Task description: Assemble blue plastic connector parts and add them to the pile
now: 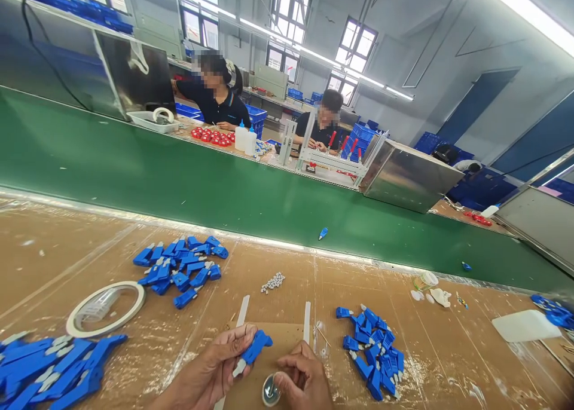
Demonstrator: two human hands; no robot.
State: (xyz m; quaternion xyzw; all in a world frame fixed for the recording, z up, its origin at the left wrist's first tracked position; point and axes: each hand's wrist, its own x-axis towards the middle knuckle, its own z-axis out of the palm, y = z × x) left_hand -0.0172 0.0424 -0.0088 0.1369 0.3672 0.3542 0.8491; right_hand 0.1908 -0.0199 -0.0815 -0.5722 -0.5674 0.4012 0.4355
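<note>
My left hand (pixel 219 362) holds a small blue plastic part (pixel 254 346) with a white tip, tilted up to the right. My right hand (pixel 302 377) is closed beside it, with a small shiny round metal piece (pixel 271 391) under its thumb side. Both hands hover over a cardboard sheet (pixel 278 335) at the table's near edge. A heap of blue parts (pixel 182 268) lies ahead on the left, another heap (pixel 374 353) on the right, and a third (pixel 49 371) at the near left.
A tape roll (pixel 106 308) lies left of my hands. Tiny white pieces (pixel 272 282) sit ahead, two white strips (pixel 243 310) nearer. A green conveyor belt (pixel 179 177) runs across, with two people seated at work beyond it. A white container (pixel 524 325) lies at the right.
</note>
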